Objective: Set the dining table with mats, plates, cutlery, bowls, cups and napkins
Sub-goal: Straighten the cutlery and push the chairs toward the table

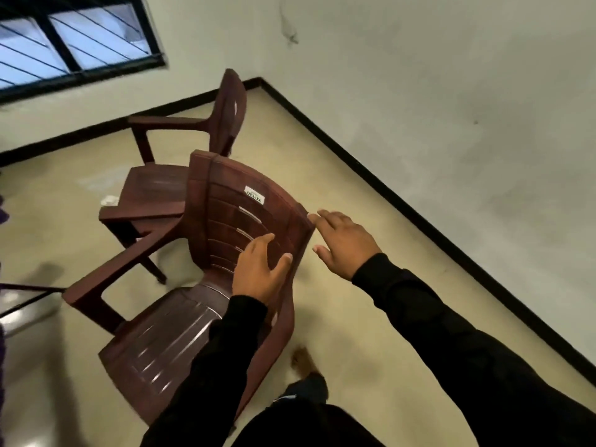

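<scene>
A dark brown plastic armchair (225, 221) stands in front of me, its back facing me. My left hand (261, 269) lies on the right edge of the chair's back, fingers on the front face and thumb around the rim. My right hand (342, 243) hovers just to the right of that edge with fingers spread, its fingertips touching or almost touching the rim. Both arms wear black sleeves. No mats, plates, cutlery, bowls, cups or napkins are in view.
A second brown plastic chair (180, 150) stands behind the first, near the room's corner. A glossy table corner (22, 301) shows at the left edge. White walls with a black skirting (403, 201) run along the right. My foot (306, 366) is on the beige floor.
</scene>
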